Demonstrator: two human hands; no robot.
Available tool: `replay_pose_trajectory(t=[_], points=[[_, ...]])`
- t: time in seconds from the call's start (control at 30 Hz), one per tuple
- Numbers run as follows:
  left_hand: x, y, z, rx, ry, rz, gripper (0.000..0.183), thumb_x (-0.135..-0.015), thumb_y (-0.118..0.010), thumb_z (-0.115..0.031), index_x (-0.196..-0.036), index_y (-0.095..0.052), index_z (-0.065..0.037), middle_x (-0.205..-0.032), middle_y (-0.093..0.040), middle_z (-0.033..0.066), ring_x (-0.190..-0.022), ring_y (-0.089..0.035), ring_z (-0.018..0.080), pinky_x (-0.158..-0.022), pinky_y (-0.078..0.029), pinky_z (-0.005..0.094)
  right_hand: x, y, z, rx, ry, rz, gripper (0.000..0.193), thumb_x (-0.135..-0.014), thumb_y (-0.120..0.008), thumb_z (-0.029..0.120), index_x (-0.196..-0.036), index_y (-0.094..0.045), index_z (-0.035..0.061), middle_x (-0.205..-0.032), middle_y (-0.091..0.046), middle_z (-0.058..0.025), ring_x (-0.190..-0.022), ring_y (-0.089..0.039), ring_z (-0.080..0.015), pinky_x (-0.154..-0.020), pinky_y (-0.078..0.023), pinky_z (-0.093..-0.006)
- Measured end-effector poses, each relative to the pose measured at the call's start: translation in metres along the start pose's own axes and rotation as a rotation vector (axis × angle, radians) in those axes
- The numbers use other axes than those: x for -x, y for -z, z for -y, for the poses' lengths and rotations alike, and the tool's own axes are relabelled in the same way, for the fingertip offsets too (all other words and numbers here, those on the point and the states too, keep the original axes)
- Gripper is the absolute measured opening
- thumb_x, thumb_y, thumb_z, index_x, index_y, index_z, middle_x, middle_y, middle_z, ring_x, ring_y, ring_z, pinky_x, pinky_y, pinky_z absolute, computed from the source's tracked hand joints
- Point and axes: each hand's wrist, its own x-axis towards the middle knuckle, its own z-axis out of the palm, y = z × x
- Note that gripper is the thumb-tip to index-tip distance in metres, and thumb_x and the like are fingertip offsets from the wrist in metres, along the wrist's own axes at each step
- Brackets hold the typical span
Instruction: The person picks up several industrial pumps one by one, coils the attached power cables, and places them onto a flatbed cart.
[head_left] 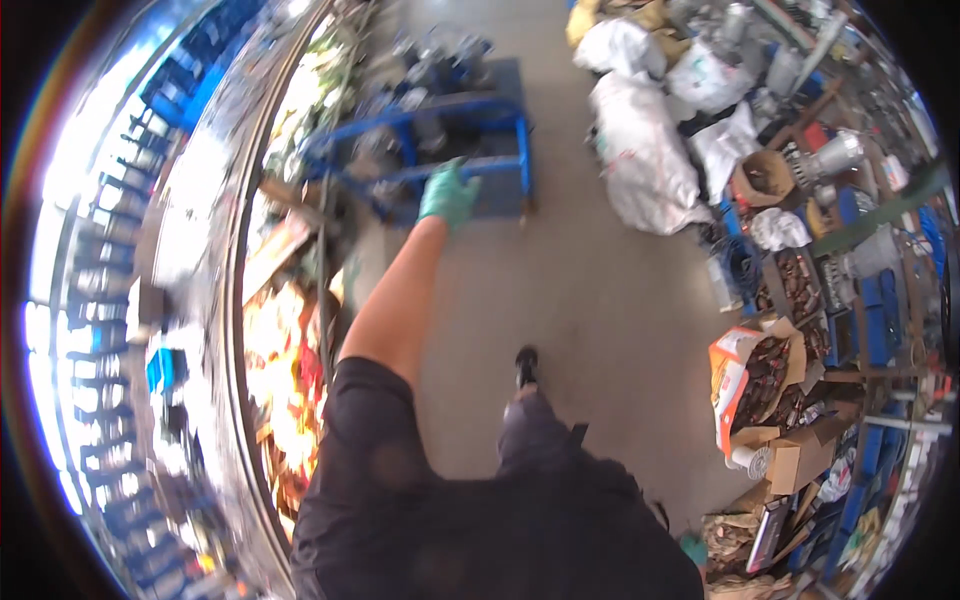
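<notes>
Seen from above, a person in dark clothes had the left arm stretched forward over a grey-brown floor (pixel 590 300) toward a blue cart (pixel 508 85), which stood ahead and slightly to the left of their body. The left hand (pixel 449 194), in a green glove, lay at the cart's near rail (pixel 500 162), fingers over the bar; blur made it impossible to tell whether they were wrapped tight or only resting there. The right hand (pixel 692 548), also in green, was well behind the cart and to its right, mostly hidden at the wearer's side, so its grip could not be told and nothing could be seen in it.

On the cart sat a cluster of grey and dark metal-looking parts (pixel 430 75), too blurred to name. The frame looked like stiff, painted tube, probably heavy with that load and a little slick under a glove, though unlikely to be fragile. The near rail seemed the best hold, ideally with both hands spread along it, since a one-handed push could swing the cart askew; the loose parts might shift.

Right of the cart lay bulging white sacks (pixel 645 150); nearer the wearer than these was an orange-and-white carton (pixel 732 375). Left of the cart ran a long, brightly lit heap (pixel 300 340) of mixed material.
</notes>
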Motion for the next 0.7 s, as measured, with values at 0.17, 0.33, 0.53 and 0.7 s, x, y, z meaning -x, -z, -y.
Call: replay_pose_trajectory(t=[0.17, 0.33, 0.53, 0.7], points=[[-0.187, 0.015, 0.012, -0.621, -0.135, 0.438, 0.044, -0.097, -0.062, -0.035, -0.136, -0.066, -0.014, -0.143, -0.058, 0.0232, -0.127, -0.058, 0.0440, -0.107, -0.047, 0.0516, 0.143, -0.057, 0.046, -0.110, -0.173, -0.002, 0.025, -0.099, -0.060, 0.025, -0.116, -0.066, 0.0065, -0.094, -0.071, -0.0132, -0.073, -0.072, -0.0277, -0.062, -0.058, -0.0398], [-0.282, -0.003, 0.224, -0.779, -0.141, 0.641, 0.066, -0.096, -0.045, -0.007, -0.160, -0.037, -0.019, -0.129, -0.064, 0.0284, -0.112, -0.067, 0.0429, -0.093, -0.055, 0.0534, 0.221, -0.091, 0.199, -0.370, -0.582, -0.190, 0.028, -0.100, -0.059, 0.012, -0.125, -0.061, 0.0004, -0.101, -0.073, -0.0183, -0.079, -0.073, -0.0300, -0.066, -0.060, -0.0412], [-0.334, -0.044, 0.216, -0.792, -0.255, 0.567, 0.028, -0.101, -0.048, -0.008, -0.127, -0.059, -0.005, -0.097, -0.073, 0.0263, -0.089, -0.072, 0.0452, -0.073, -0.056, 0.0542, 0.266, -0.109, 0.233, -0.348, -0.670, -0.261, 0.029, -0.097, -0.063, 0.014, -0.123, -0.065, -0.0013, -0.104, -0.074, -0.0177, -0.082, -0.074, -0.0284, -0.069, -0.061, -0.0390], [-0.294, -0.075, 0.174, -0.749, -0.168, 0.593, 0.039, -0.108, -0.035, -0.020, -0.120, -0.063, 0.005, -0.105, -0.073, 0.0287, -0.096, -0.071, 0.0466, -0.078, -0.058, 0.0562, 0.298, -0.108, 0.215, -0.364, -0.709, -0.279, 0.031, -0.097, -0.064, 0.016, -0.122, -0.066, -0.0022, -0.105, -0.074, -0.0171, -0.083, -0.075, -0.0280, -0.071, -0.061, -0.0384]])
